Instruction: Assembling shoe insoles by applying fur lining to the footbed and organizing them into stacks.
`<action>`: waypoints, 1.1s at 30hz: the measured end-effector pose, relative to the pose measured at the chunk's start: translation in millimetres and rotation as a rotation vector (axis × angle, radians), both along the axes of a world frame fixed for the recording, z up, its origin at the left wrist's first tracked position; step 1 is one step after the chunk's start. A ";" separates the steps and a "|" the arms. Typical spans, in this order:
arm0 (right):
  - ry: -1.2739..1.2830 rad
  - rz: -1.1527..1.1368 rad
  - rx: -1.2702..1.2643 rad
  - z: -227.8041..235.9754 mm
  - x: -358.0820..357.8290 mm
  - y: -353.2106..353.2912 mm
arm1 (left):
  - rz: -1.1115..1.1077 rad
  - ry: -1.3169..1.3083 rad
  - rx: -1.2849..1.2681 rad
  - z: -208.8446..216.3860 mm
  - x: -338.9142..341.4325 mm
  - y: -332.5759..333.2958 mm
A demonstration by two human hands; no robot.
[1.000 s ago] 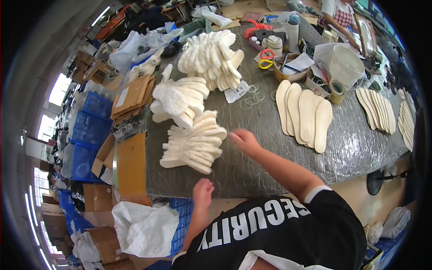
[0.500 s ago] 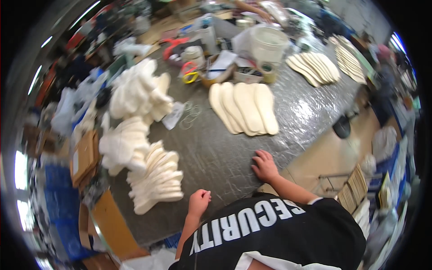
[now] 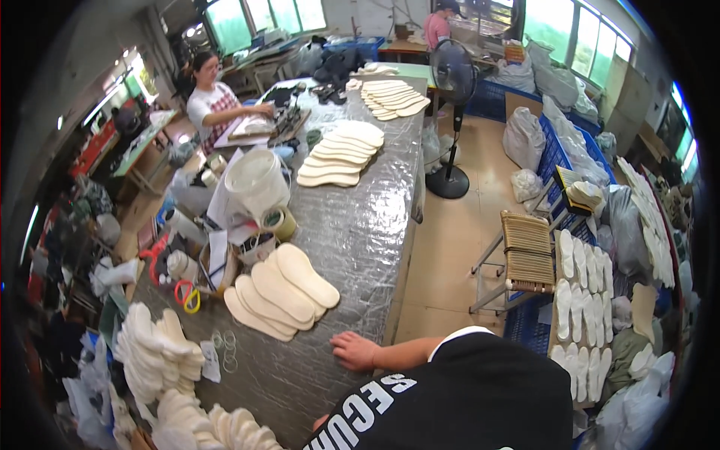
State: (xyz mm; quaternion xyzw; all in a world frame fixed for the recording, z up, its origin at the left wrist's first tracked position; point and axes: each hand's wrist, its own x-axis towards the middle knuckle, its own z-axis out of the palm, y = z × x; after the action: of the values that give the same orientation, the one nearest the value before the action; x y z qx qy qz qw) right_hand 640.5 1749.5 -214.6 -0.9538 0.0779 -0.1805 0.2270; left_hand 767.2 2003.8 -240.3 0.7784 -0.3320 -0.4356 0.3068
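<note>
1. Right hand (image 3: 355,351): palm down at the near edge of the grey-covered table (image 3: 367,255). Fingers open, loosely spread. Whether it presses on the surface, can't tell.
2. Left hand (image 3: 321,422): only a sliver shows past the black shirt (image 3: 465,397). Finger state: can't tell.
3. Nearest insole fan (image 3: 281,292): cream, lying flat on the table, pieces overlapping. Sits just beyond the right hand, apart from it.
4. 2 more spreads farther up the table: middle spread (image 3: 341,154), far spread (image 3: 394,97) (both overlapped the same way).
5. Lower left: upper insole bundle (image 3: 154,349) and lower insole bundle (image 3: 202,424), the lower 1 cut by the picture rim. Rubber bands (image 3: 229,345) and a paper slip (image 3: 210,361) lie just beside the upper bundle.
6. Left of the nearest fan: red-and-yellow-handled scissors (image 3: 187,298). Above it: tape roll (image 3: 277,223), clear bucket (image 3: 257,184).
7. Co-worker (image 3: 221,112) stands at the table's far left side, well apart from both hands.
</note>
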 end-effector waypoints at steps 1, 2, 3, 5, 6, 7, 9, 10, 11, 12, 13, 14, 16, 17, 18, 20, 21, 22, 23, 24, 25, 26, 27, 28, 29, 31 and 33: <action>-0.019 -0.019 -0.009 -1.3 -0.3 0.0 | -0.043 -0.013 -0.019 12.0 6.2 -18.4; -0.005 -0.004 -0.004 0.1 -1.8 0.6 | -0.087 -0.024 -0.035 25.9 11.1 -34.3; 0.011 0.011 0.003 -0.4 -2.1 0.0 | -0.133 -0.034 -0.048 38.4 15.1 -49.2; 0.003 0.029 -0.012 -4.8 -1.3 -3.2 | -0.223 -0.049 -0.074 59.7 20.2 -74.4; 0.009 0.107 -0.029 -5.3 7.0 -1.8 | -0.227 -0.058 -0.091 71.1 21.8 -76.2; -0.024 0.152 -0.040 -6.0 14.7 0.1 | -0.232 -0.065 -0.106 78.7 23.6 -75.6; -0.067 0.090 -0.002 -17.9 1.3 -9.7 | -0.374 -0.054 -0.119 90.4 49.4 -101.6; -0.107 0.093 0.031 -23.4 -3.0 -12.7 | -0.426 -0.047 -0.126 97.5 66.3 -110.9; -0.156 0.177 0.052 -21.0 11.3 -6.3 | -0.389 -0.058 -0.141 107.9 75.0 -92.5; -0.156 0.163 0.056 -22.3 9.8 -7.5 | -0.428 -0.050 -0.145 113.6 71.2 -105.5; -0.160 0.188 0.075 -21.3 9.0 -7.7 | -0.458 -0.046 -0.151 122.3 87.2 -100.8; -0.164 0.218 0.095 -20.4 7.8 -7.2 | -0.483 -0.042 -0.157 128.0 103.2 -105.1; -0.189 0.199 0.133 -19.7 1.9 -9.9 | -0.549 -0.027 -0.162 138.2 132.5 -113.7; -0.183 0.249 0.158 -17.0 6.9 -6.4 | -0.535 -0.030 -0.164 143.9 137.0 -99.1; -0.167 0.237 0.194 -20.8 0.7 -10.0 | -0.578 -0.009 -0.157 134.4 125.0 -111.9; -0.194 0.248 0.154 -25.9 4.5 -9.5 | -0.544 0.005 -0.143 109.7 52.2 -110.8; -0.088 0.272 0.185 -12.8 3.9 -10.1 | -0.487 0.009 -0.128 93.4 7.6 -106.3; -0.108 0.242 0.163 -9.9 4.2 -8.0 | -0.412 0.008 -0.109 79.4 -34.7 -103.5; 0.111 0.228 0.159 25.0 4.9 -7.5 | -0.300 0.000 -0.086 67.2 -66.4 -97.0; -0.048 0.222 0.117 23.8 5.0 -5.1 | -0.179 -0.009 -0.059 59.5 -83.9 -89.2; 0.040 0.147 0.075 16.1 -1.2 -14.5 | -0.099 -0.010 -0.037 57.4 -83.2 -85.3; 0.124 0.165 0.074 28.0 -1.8 -20.1 | 0.024 -0.021 -0.016 65.4 -63.7 -66.7; 0.026 0.121 0.087 25.6 -7.7 -23.9 | 0.139 -0.036 0.001 68.8 -72.1 -25.1; -0.251 0.129 0.131 27.1 -10.4 -20.8 | 0.141 -0.007 -0.058 70.7 -71.3 -14.8; -0.182 0.132 0.173 30.4 -14.6 -21.0 | 0.187 -0.059 -0.020 92.1 -73.7 -16.0; -0.171 0.119 0.240 30.2 -16.6 -15.7 | 0.252 -0.128 -0.024 89.5 -75.7 12.9; -0.147 0.120 0.272 28.3 -11.4 -7.0 | 0.361 -0.213 -0.042 105.6 -76.1 39.0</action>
State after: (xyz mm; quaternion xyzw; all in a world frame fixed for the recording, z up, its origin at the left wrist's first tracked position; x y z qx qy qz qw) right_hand 629.1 1742.5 -186.3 -0.9015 0.0277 -0.2239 0.3694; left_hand 691.0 2042.8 -134.7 0.8604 -0.2265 -0.2817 0.3594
